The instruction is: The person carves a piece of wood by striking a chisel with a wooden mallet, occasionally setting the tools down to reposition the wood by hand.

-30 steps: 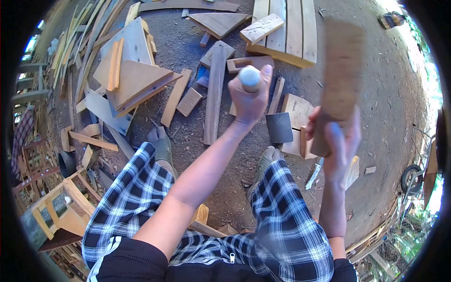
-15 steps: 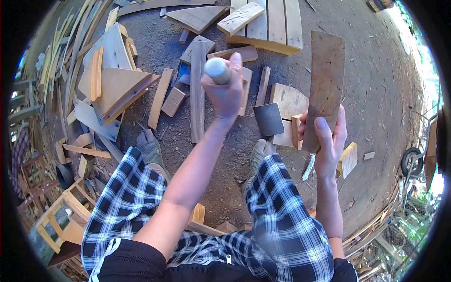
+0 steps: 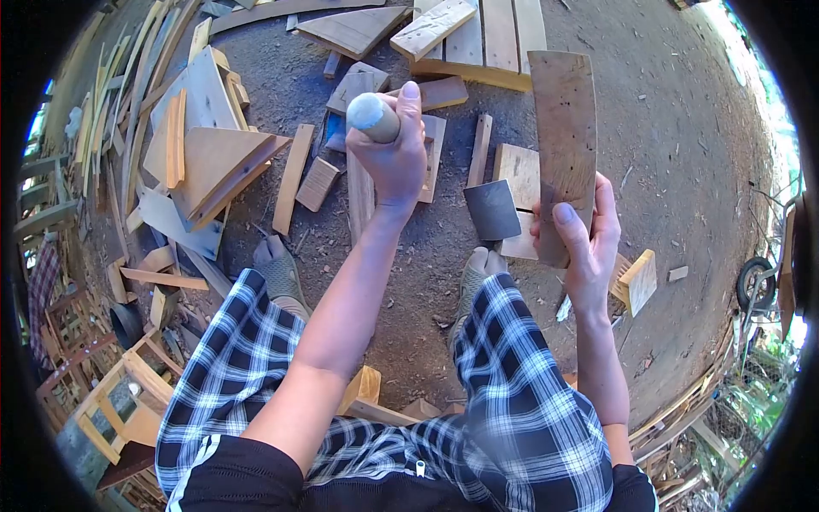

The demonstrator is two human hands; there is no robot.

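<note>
My left hand (image 3: 388, 158) is closed in a fist around a thick round handle (image 3: 374, 118) with a pale bluish end facing up at me. Its other end is hidden. Beneath that fist lie a long narrow wood strip (image 3: 361, 200) and a slotted wood piece (image 3: 433, 154). At the right, my right hand (image 3: 589, 247) grips the lower end of a thin, slightly curved wooden board (image 3: 565, 128), thumb on its face, and holds it upright. Beside this hand are a dark grey square plate (image 3: 493, 211) and pale wooden blocks (image 3: 516, 171).
Stacked triangular boards (image 3: 226, 166) and long thin slats (image 3: 111, 94) lie to the left. A slatted wooden crate (image 3: 503, 38) stands at the far side. Near my right wrist is a pale block (image 3: 638, 282). A small wheel (image 3: 756, 283) sits at the right edge.
Both hands have moved a little to the left in view, the left one slightly lower with the handle. The board in my right hand has come left with it. The grips are unchanged.
</note>
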